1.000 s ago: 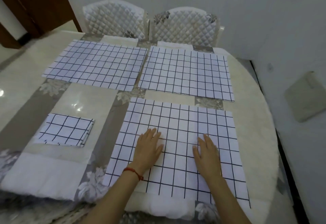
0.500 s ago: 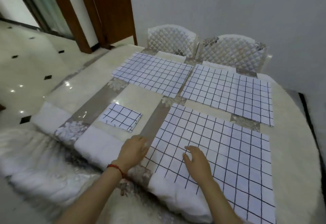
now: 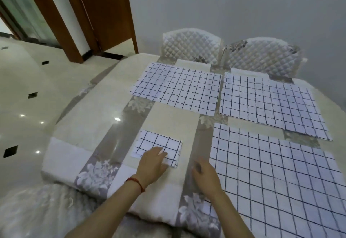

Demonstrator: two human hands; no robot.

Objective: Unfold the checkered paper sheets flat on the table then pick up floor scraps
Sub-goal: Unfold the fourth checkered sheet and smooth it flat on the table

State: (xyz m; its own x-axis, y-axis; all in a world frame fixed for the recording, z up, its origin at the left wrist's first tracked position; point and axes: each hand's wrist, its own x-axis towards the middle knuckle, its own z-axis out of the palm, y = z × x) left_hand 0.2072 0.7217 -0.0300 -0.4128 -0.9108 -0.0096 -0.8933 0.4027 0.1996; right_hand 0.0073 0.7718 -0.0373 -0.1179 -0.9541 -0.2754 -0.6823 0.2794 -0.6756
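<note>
On folded sheet (image 3: 158,147), left hand (image 3: 152,164)

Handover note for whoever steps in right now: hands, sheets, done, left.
Left hand: fingers on the near edge of the folded sheet; grip unclear.
Right hand: loosely curled, holds nothing, between the folded sheet and the near flat sheet.
Done: three sheets flat on the table, near one plus far left sheet and far right sheet.
Left: unfold the folded sheet, then floor scraps; none in view.
</note>
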